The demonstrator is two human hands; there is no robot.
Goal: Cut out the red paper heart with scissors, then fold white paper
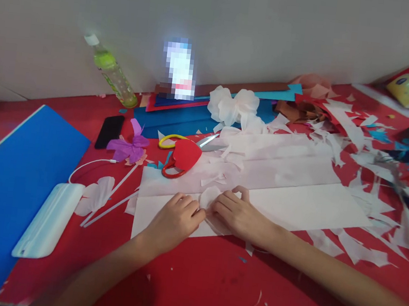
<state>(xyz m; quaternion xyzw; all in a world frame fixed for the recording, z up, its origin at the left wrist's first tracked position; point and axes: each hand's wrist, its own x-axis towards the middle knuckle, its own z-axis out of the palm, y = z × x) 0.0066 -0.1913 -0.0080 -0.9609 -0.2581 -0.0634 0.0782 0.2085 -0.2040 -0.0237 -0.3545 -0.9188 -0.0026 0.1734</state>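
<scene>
A small rounded white paper petal [209, 198] lies between my hands over a sheet of white paper [294, 204]. My left hand [177, 218] is closed, with thumb and forefinger together at the petal's lower left edge. From the right, my right hand [238, 214] curls its fingers over the other edge, covering part of the petal. Just beyond are scissors [173, 173] with red and yellow handles, and a red paper heart [187, 154] covers their middle. White paper flowers [233, 106] sit farther back. To the left lie a purple paper flower [130, 144] and a white one [96, 195] on thin white stems.
White paper scraps [363, 242] litter the right side. Coloured sheets [179, 116] lie by the wall, where a lit phone [180, 70] and a bottle [114, 73] lean. On the left are a blue board [23, 168], a cabled white device [49, 219] and a dark phone [109, 132].
</scene>
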